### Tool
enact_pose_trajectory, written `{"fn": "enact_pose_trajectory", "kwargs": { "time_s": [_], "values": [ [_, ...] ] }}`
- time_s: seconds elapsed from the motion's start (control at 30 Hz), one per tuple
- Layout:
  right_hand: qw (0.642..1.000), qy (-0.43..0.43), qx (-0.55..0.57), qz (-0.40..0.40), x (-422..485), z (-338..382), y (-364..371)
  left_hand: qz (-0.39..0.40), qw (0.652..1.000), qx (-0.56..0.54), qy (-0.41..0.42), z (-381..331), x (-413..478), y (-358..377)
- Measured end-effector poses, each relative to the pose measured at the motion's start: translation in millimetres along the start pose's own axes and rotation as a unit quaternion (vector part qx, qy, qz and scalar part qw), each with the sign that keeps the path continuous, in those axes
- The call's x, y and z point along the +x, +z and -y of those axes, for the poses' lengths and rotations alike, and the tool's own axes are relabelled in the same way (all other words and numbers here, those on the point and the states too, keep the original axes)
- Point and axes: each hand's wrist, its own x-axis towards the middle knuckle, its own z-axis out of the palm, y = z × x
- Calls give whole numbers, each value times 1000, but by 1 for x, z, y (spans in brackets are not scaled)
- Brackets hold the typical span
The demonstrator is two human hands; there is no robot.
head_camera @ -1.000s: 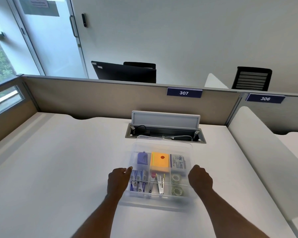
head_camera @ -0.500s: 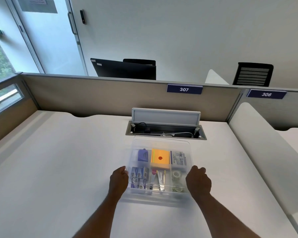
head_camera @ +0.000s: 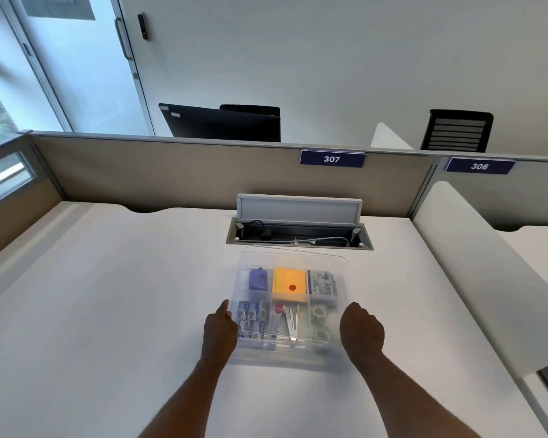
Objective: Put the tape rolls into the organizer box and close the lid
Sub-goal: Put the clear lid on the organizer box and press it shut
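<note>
The clear organizer box (head_camera: 290,360) sits on the white desk in front of me, with its translucent lid (head_camera: 295,257) lying over it. Two clear tape rolls (head_camera: 319,312) lie in the front right compartment, one behind the other, seen through the lid. My left hand (head_camera: 219,329) grips the lid's left edge with curled fingers. My right hand (head_camera: 362,330) grips the right edge in a loose fist. Other compartments hold an orange notepad (head_camera: 290,287), blue items and metal clips.
An open cable hatch (head_camera: 299,237) with cords is sunk into the desk (head_camera: 108,311) just behind the box. Beige partitions stand along the back and left. A white divider (head_camera: 487,279) borders the right side.
Both hands have slid slightly toward me along the box's sides. The box itself has stayed in place and the view has tilted a little upward.
</note>
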Motion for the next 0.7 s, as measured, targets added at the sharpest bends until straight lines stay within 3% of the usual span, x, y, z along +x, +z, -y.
{"fn": "enact_pose_trajectory", "kwargs": {
  "time_s": [0.2, 0.3, 0.7],
  "values": [
    [998, -4, 17, 64, -6, -2, -10, 0, 1000, -14, -5, 4, -2, 2],
    [996, -57, 40, 54, -14, -13, 4, 0, 1000, -21, -11, 4, -5, 5],
    [978, -27, 150, 140, 8, -24, 28, 24, 994, -99, -39, 5, -11, 7]
  ]
}}
